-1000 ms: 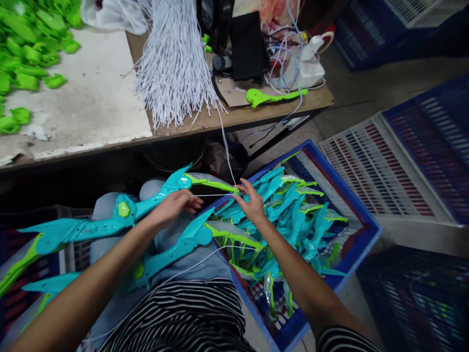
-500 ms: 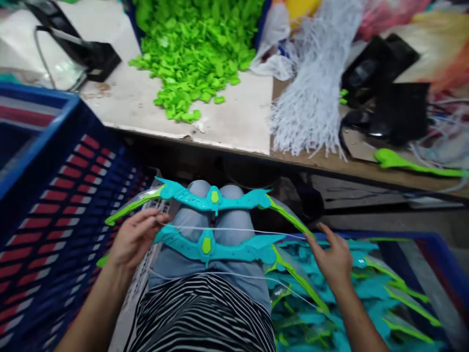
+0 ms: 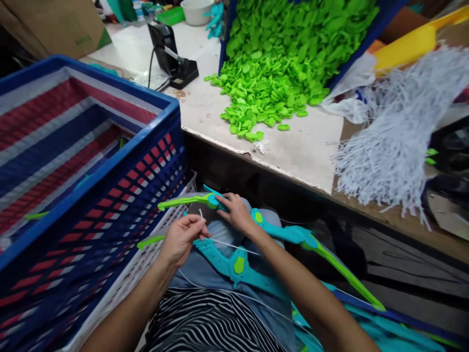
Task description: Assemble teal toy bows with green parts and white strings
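Two turquoise toy bows with lime-green limbs lie across my lap. My left hand point(image 3: 185, 237) is closed, pinching the end of a white string point(image 3: 234, 245) whose short tip pokes up above the fingers. That string runs rightward, then passes behind my right forearm. On the far toy bow point(image 3: 284, 230), my right hand point(image 3: 238, 212) grips the left part of the turquoise body, near its green limb. Closer to my body rests the near toy bow point(image 3: 220, 259), partly covered by my right arm; its own string hangs slack over my striped shirt.
A blue lined crate point(image 3: 170, 105) stands at my left. On the table point(image 3: 308, 154) lie a heap of lime-green pieces point(image 3: 267, 93), a bundle of white strings point(image 3: 384, 142) and a black stand point(image 3: 179, 68). More turquoise bow parts point(image 3: 388, 327) fill a container at lower right.
My right hand has left the far bow's right limb and crossed to its left part. My left hand still holds the string end. The view has turned left, and the bows now slant.
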Tool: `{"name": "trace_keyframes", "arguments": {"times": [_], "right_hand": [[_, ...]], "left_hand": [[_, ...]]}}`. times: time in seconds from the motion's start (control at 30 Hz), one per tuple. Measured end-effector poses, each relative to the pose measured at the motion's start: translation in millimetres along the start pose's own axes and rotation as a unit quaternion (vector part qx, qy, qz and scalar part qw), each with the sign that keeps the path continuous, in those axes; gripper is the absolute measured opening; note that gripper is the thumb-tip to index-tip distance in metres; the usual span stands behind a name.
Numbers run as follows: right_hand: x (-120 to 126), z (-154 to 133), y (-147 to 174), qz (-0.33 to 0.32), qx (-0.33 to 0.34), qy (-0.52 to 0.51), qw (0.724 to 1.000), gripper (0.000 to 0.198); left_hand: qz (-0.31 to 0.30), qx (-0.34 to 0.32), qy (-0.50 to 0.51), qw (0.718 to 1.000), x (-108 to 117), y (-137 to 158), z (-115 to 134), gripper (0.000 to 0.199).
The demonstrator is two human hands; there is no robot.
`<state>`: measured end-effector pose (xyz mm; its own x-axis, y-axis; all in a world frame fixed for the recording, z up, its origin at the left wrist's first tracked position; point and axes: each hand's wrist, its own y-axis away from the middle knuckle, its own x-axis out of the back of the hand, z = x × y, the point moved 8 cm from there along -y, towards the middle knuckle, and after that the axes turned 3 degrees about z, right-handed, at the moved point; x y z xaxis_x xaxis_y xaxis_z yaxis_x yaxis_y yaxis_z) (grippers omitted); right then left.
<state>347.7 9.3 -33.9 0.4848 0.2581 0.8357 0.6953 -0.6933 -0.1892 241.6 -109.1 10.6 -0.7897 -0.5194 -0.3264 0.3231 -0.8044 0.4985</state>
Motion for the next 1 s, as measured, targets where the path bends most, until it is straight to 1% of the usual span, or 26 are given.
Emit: {"name": "trace_keyframes", "arguments": {"times": [0.1, 0.13, 0.17, 0.23, 0.37, 0.47, 0.57, 0.87, 1.0], "right_hand": [[6, 22, 1, -0.038, -0.007, -0.085, 0.996, 0.045], [8, 28, 1, -0.053, -0.017, -0.109, 0.993, 0.045], [9, 32, 0, -0.066, -0.028, -0.129, 0.989, 0.045], [10, 37, -1, -0.086, -0.049, -0.156, 0.983, 0.045], [11, 38, -4, -0.101, -0.071, -0.181, 0.976, 0.046], [10, 38, -4, -0.108, -0.077, -0.186, 0.973, 0.047], [10, 39, -4, -0.108, -0.079, -0.181, 0.974, 0.046], [8, 42, -3, -0.107, -0.085, -0.179, 0.974, 0.048], [9, 42, -2, -0.102, -0.084, -0.186, 0.974, 0.048]], "left_hand": [[0.096, -0.094, -0.012, 0.991, 39, -9, 28, 0.033], [0.119, -0.124, -0.019, 0.985, 49, -12, 37, 0.032], [0.132, -0.15, -0.031, 0.979, 56, -14, 45, 0.03], [0.14, -0.184, -0.073, 0.97, 64, -19, 57, 0.026], [0.136, -0.213, -0.179, 0.951, 70, -27, 68, 0.024], [0.138, -0.23, -0.223, 0.937, 72, -31, 71, 0.025], [0.137, -0.248, -0.236, 0.929, 73, -34, 73, 0.025], [0.095, -0.283, -0.245, 0.923, 65, -40, 77, 0.02], [0.091, -0.297, -0.26, 0.914, 69, -42, 81, 0.019]]}}
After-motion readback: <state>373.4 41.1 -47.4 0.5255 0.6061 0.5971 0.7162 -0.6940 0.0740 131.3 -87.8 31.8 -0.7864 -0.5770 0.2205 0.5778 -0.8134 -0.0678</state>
